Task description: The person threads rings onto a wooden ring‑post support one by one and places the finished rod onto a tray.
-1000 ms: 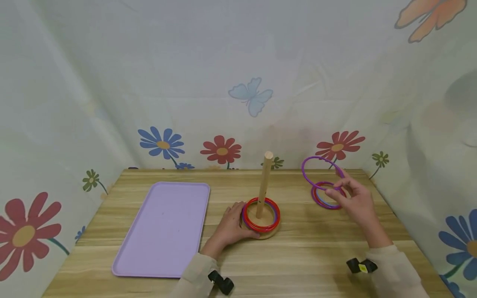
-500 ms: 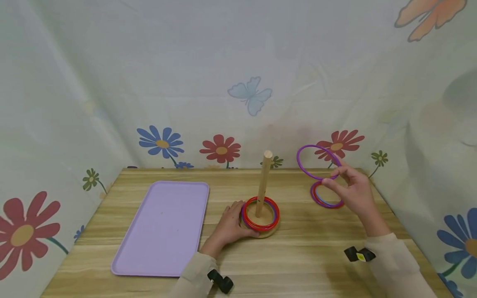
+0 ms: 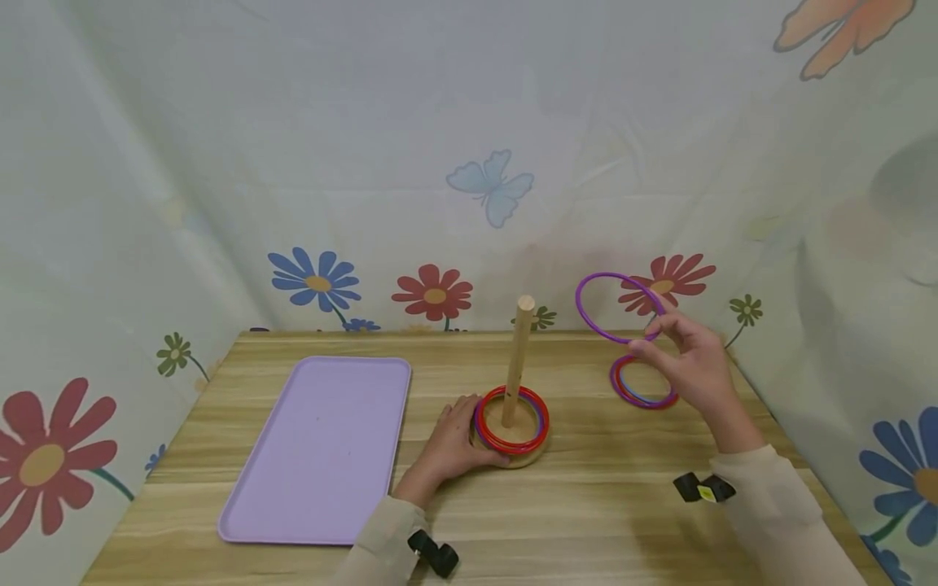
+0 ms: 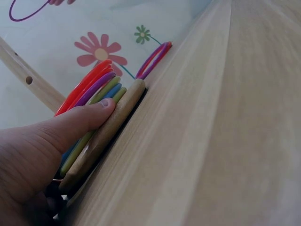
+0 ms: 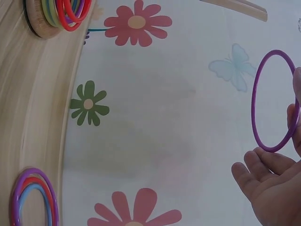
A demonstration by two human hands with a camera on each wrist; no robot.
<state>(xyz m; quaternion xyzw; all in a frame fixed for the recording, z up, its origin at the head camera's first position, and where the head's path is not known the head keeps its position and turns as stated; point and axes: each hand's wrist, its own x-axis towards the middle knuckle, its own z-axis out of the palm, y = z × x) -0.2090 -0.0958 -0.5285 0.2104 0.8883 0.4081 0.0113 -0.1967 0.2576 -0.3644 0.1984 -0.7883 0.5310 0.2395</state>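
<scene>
A wooden peg (image 3: 518,358) rises from a round wooden base (image 4: 115,120). Stacked around its foot are several rings, with red rings (image 4: 87,80) on top and purple, yellow-green and blue ones beneath. My left hand (image 3: 450,443) grips the left side of the base, its thumb lying against the lower rings and the base. Up in the air to the right of the peg, my right hand (image 3: 694,364) pinches a purple ring (image 3: 605,275) between thumb and fingers. That ring is tilted and apart from the peg.
On the table's right, below my right hand, lies a small pile of purple, red and blue rings (image 3: 621,387). A lilac tray (image 3: 330,448) lies on the left of the wooden table (image 3: 586,521). A flower-printed cloth (image 3: 366,163) hangs behind and at the sides.
My right hand has lifted the purple ring higher and slightly left, away from the pile on the table. My left hand stays in place on the base.
</scene>
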